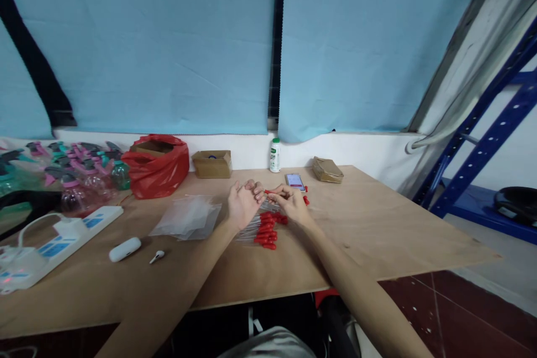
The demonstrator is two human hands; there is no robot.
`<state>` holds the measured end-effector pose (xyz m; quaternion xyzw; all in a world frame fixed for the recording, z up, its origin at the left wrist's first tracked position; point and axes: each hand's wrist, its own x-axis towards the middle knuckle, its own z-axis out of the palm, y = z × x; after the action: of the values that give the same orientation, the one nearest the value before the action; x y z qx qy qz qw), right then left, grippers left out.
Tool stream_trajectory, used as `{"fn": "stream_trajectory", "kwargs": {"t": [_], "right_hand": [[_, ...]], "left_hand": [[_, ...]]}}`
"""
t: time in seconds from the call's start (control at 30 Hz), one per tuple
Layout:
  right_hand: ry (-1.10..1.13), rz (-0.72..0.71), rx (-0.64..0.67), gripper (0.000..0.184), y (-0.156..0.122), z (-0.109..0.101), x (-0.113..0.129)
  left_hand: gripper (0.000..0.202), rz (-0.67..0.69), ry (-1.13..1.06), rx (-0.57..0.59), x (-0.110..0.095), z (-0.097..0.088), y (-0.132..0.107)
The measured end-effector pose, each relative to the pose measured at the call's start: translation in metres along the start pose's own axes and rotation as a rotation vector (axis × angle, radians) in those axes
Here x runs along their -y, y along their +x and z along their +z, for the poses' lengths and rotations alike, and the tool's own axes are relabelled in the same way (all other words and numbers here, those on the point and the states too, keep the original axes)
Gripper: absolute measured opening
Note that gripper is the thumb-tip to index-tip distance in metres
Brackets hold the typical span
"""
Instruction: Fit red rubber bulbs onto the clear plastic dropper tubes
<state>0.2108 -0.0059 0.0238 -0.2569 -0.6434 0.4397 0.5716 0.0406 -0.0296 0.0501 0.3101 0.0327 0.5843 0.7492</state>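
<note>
Two blue curtains (146,45) hang behind a plywood table (377,224), its left half carrying a bulging red plastic bag (161,173). Flat transparent bags (184,218) overlap just beside the left hand (243,207), turned palm inward with fingers curled; whether it grips anything I cannot tell. The right hand (293,204) has its thumb and fingertips pressed together. Below the hands lies a loose pile of red-bulbed droppers (265,229), stems leftward; a lowered wrist could scatter them or, if the stems are glass, crack one. A smartphone (295,181) lies beyond the right hand. Pinched by its bulb in that hand, one dropper (268,191) is above the pile; a slack pinch could let it fall. Smallest, a white earbud (157,257) lies near the left forearm, where a sweeping elbow might knock it away.
</note>
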Motion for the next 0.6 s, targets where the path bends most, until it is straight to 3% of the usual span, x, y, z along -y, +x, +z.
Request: {"fn": "stream_trajectory", "kwargs": {"t": [0.33, 0.6], "right_hand": [[-0.022, -0.045, -0.061, 0.028, 0.0006, -0.0011, 0.0019], [-0.057, -0.036, 0.006, 0.028, 0.0008, -0.0002, 0.0023]], "left_hand": [[0.032, -0.013, -0.03, 0.026, -0.0016, -0.0026, 0.0022], [0.035, 0.019, 0.004, 0.021, -0.0048, -0.0034, 0.0013]]}}
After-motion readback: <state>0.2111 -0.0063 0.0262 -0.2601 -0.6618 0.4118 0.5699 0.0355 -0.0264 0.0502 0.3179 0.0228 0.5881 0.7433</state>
